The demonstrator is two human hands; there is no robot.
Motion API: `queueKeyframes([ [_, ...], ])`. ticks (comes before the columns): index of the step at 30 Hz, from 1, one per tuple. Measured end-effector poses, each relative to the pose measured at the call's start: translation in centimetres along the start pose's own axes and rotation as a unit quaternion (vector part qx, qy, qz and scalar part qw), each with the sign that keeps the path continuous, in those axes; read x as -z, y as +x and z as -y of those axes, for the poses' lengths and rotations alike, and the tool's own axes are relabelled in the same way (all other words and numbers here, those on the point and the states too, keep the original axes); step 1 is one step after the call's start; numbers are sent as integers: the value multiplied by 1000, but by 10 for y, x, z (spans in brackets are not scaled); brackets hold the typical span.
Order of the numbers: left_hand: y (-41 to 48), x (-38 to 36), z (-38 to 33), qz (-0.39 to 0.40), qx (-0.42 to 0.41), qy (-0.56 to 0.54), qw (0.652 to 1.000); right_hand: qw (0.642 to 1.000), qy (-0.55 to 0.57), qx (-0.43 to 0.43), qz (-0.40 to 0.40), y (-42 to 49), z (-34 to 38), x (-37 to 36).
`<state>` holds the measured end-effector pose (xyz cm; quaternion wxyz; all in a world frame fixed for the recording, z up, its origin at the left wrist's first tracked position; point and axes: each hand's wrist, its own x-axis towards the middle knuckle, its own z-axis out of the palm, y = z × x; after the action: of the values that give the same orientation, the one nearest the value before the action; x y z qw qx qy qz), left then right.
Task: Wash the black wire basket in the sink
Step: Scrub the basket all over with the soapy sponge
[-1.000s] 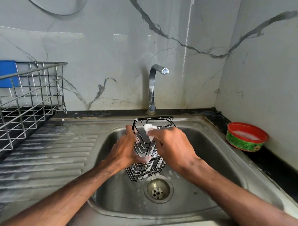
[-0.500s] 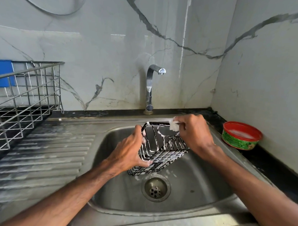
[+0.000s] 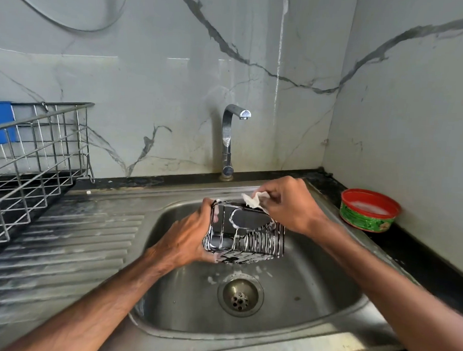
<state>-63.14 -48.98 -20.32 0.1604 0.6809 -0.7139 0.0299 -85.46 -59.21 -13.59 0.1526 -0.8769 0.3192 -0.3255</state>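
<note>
The black wire basket (image 3: pixel 251 236) is streaked with white soap foam and hangs over the steel sink (image 3: pixel 312 293), lying on its side. My left hand (image 3: pixel 188 237) grips its left end. My right hand (image 3: pixel 287 203) pinches a small white soapy cloth (image 3: pixel 253 199) against the basket's upper back edge. The drain (image 3: pixel 239 296) lies directly below, with foam specks around it. No water runs from the tap (image 3: pixel 230 138).
A red-rimmed green tub of dish soap (image 3: pixel 369 214) sits on the black counter at the right. A steel wire dish rack (image 3: pixel 31 166) with a blue item (image 3: pixel 0 122) stands at the left, beside the ribbed drainboard (image 3: pixel 62 247). Marble walls close the back and right.
The basket has been turned from upright onto its side. My right hand moved with the cloth from the basket's front to its upper back edge.
</note>
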Motion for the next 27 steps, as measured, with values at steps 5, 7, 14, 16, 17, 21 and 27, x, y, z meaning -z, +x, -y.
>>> queueKeyframes([
  [5, -3, 3, -7, 21, -17, 65, 998, 982, 111, -52, 144, -3, -9, -4],
  [7, -3, 0, -5, 11, -28, 66, 997, 967, 174, -75, 172, -5, -6, -8],
  [14, -4, -12, 5, 153, 221, -204, 941, 910, 325, -171, 191, -11, 1, -17],
  [16, -7, -9, 2, 230, 323, -347, 850, 903, 338, -179, 194, -11, 1, -18],
  [17, -7, -8, 1, 237, 345, -403, 814, 902, 343, -180, 194, -11, 1, -19],
  [21, 2, -6, 9, 200, 417, -549, 696, 897, 351, -172, 206, -11, 0, -20],
  [27, 4, -13, 5, 267, 417, -599, 629, 881, 338, -151, 294, -17, 6, -27],
])
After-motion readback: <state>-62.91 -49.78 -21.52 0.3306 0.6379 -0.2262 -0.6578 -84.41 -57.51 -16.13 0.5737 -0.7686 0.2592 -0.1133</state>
